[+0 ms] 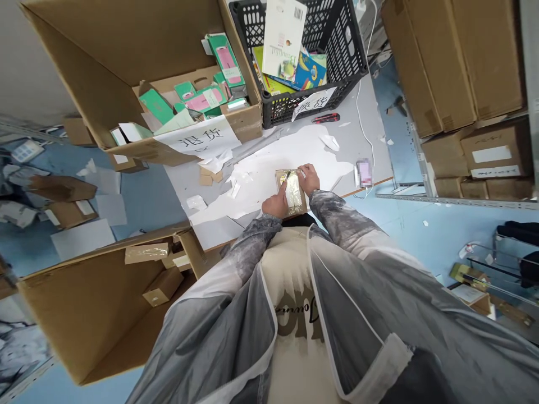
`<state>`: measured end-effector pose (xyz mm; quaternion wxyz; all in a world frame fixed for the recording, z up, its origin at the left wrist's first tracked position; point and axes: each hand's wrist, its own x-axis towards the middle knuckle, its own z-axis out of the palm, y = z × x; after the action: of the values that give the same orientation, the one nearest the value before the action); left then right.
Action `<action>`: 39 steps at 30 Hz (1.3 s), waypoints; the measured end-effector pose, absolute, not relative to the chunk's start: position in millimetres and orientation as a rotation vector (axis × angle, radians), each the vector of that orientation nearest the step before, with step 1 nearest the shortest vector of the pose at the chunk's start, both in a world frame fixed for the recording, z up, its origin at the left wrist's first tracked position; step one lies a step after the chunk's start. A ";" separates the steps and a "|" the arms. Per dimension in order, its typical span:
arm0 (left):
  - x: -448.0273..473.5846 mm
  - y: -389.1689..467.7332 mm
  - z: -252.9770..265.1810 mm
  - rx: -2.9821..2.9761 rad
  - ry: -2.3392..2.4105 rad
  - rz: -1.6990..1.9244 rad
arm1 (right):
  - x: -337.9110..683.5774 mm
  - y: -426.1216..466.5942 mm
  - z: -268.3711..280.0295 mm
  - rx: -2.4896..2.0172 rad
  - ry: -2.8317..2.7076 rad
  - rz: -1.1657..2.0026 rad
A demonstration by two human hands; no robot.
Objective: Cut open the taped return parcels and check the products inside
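A small cardboard box [296,203] wrapped in shiny clear tape lies on the table close to my body. My left hand [275,204] grips its left side, with the index finger stretched along the top face. At the upper right corner, the bent fingers of my right hand [310,178] hold the box's edge. A small dark mark or tip shows by the left fingertip, too small to name. Paper scraps lie around the box, and a red and black utility knife [325,118] rests farther back, apart from both hands.
A big carton [248,120] of green and pink boxes stands back left, beside a black crate [275,115] with books. A phone [364,173] with a cable lies right. Another open carton [105,314] sits lower left; shelves with cartons [492,148] stand right.
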<state>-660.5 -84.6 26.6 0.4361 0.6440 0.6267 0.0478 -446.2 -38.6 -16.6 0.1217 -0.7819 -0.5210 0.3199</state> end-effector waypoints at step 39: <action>-729.2 -153.2 82.6 1.759 1.232 -0.518 | -434.1 -6.2 -12.0 -2.544 -2.134 0.735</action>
<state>-729.2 -153.2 82.6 0.4497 0.7112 0.4982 -0.2093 -434.1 -6.2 -12.0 -0.1293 -0.7417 -0.6223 0.2142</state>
